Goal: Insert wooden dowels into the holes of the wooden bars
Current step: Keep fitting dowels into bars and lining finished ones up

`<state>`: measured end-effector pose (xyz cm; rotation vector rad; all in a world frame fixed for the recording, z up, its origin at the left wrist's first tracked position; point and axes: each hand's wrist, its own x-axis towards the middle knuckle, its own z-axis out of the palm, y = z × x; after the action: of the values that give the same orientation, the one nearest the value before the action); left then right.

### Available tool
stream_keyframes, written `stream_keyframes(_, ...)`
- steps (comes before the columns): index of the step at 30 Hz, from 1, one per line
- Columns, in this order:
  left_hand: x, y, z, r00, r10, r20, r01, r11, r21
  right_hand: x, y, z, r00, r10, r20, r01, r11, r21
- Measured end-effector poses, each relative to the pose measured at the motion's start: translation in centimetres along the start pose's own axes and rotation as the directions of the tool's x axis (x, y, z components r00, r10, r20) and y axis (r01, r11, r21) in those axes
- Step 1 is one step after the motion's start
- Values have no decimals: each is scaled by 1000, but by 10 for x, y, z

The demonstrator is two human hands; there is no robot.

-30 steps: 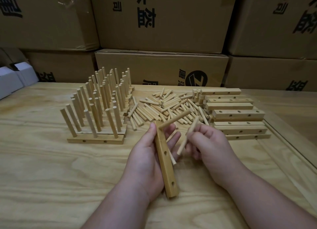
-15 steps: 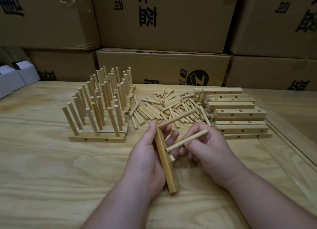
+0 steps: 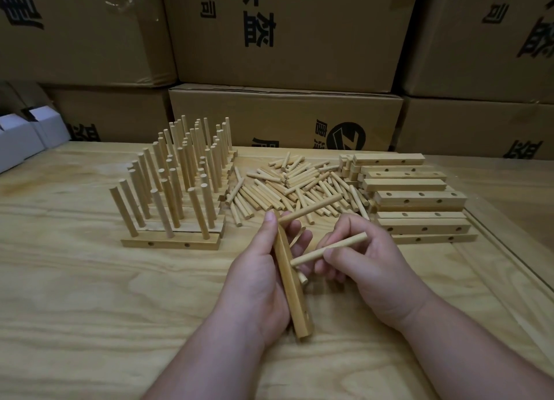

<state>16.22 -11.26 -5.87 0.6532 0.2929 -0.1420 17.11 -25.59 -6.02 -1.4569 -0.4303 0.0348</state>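
My left hand (image 3: pixel 257 275) grips a wooden bar (image 3: pixel 292 282) on edge above the table (image 3: pixel 90 309), thumb along its top, one dowel (image 3: pixel 310 208) already seated at its far end. My right hand (image 3: pixel 370 261) pinches a second dowel (image 3: pixel 328 249) between thumb and curled fingers, its tip touching the bar's middle. Loose dowels (image 3: pixel 293 187) lie heaped beyond, beside stacked empty bars (image 3: pixel 413 199).

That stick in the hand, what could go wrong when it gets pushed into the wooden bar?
1. The right hand pinches the stick at a slant to the bar, so it might jam or miss its hole.
2. The left hand holds the bar up on edge, and one stick already juts from its far end; a hard push could twist the bar and work that one loose.
3. The pile of loose sticks lies close behind; a bump might roll some away.
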Motion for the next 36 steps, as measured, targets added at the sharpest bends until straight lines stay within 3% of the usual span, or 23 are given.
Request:
stream_keyframes(20, 3, -2, -4, 1000, 16, 13, -17, 1000, 24, 1, 2, 1, 997, 13, 81, 6, 973, -229)
stream_keyframes(29, 4, 0, -5, 999, -13, 34, 18, 992, -124, 0, 7, 7, 988, 96, 123, -66, 971, -228)
stream_keyframes(36, 5, 2, -6, 1000, -5, -19, 4, 999, -52, 5, 8, 2, 992, 111, -62, -122, 969, -216)
